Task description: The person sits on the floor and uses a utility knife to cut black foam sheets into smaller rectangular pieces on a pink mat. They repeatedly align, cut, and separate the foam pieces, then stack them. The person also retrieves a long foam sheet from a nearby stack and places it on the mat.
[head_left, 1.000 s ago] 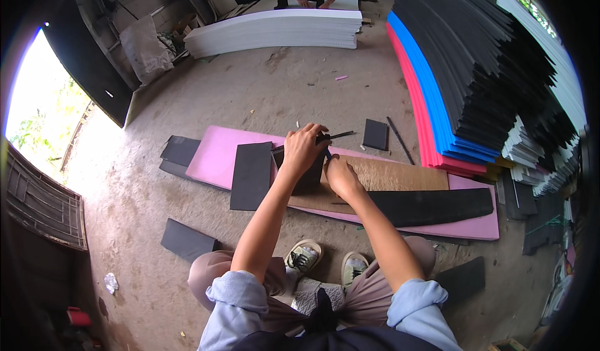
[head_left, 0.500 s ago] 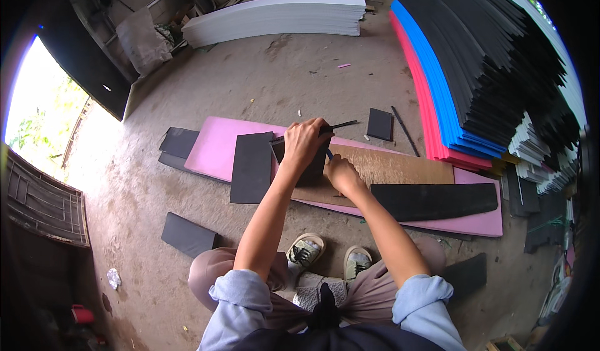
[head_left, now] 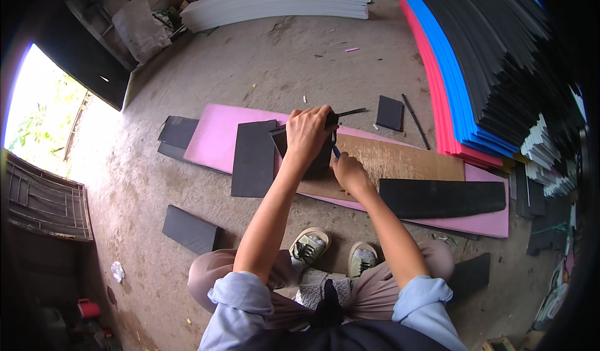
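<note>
Left hand (head_left: pixel 307 131) clamps a black block (head_left: pixel 320 162) mid-frame, right hand (head_left: pixel 351 173) grips a blue tool (head_left: pixel 336 152), and block's probably light, squishy foam, so grab its edges.

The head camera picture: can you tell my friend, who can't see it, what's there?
A person's left hand grips a black piece over a brown board, and the right hand holds a mostly hidden blue object beside it. The board lies on a pink sheet, with a tall stack of black, blue and red sheets off to the right.
</note>
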`<action>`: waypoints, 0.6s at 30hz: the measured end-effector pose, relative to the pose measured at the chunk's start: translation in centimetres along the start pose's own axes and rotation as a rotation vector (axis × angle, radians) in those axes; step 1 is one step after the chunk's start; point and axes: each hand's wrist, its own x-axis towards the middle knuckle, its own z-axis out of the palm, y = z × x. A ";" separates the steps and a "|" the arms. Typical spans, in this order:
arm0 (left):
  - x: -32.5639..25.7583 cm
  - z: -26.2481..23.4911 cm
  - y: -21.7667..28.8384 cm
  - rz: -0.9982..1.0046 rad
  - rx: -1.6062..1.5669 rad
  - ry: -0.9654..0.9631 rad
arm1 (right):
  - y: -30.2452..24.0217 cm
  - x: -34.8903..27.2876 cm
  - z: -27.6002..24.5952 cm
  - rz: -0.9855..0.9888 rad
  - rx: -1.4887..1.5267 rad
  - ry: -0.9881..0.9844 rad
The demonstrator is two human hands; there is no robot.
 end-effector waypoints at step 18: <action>0.0 0.6 0.3 -0.069 -0.066 0.043 | 1.0 1.9 2.4 0.042 -0.027 -0.076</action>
